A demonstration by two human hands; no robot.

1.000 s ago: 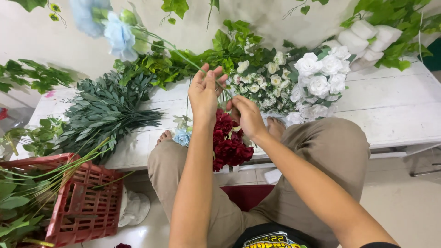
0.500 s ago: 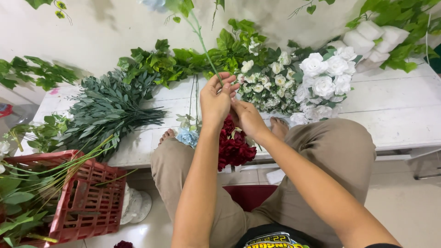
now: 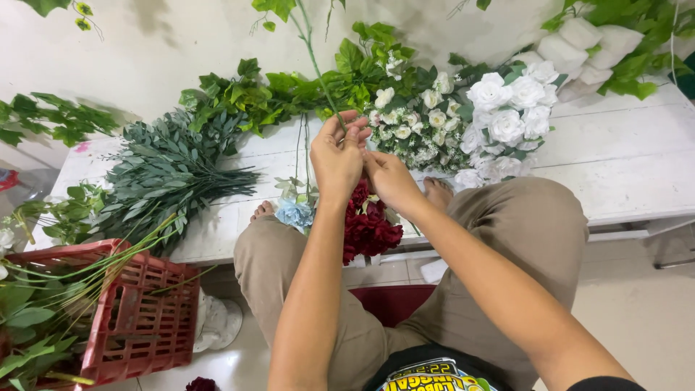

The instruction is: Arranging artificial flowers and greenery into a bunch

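Above the dark red flower cluster [image 3: 368, 226], the left hand [image 3: 337, 158] pinches shut on a thin green stem [image 3: 316, 69], light and whippy, best held low near the bunch, while the right hand [image 3: 391, 179] closes around the gathered stems beneath.

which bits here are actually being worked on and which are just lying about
In hand:
- left hand, pinching a thin green stem
- right hand, close beside it
- dark red flowers, just below both hands
- pale blue flower

Lying about:
- white rose bunch on the white table
- grey-green leaf spray
- red crate of greenery
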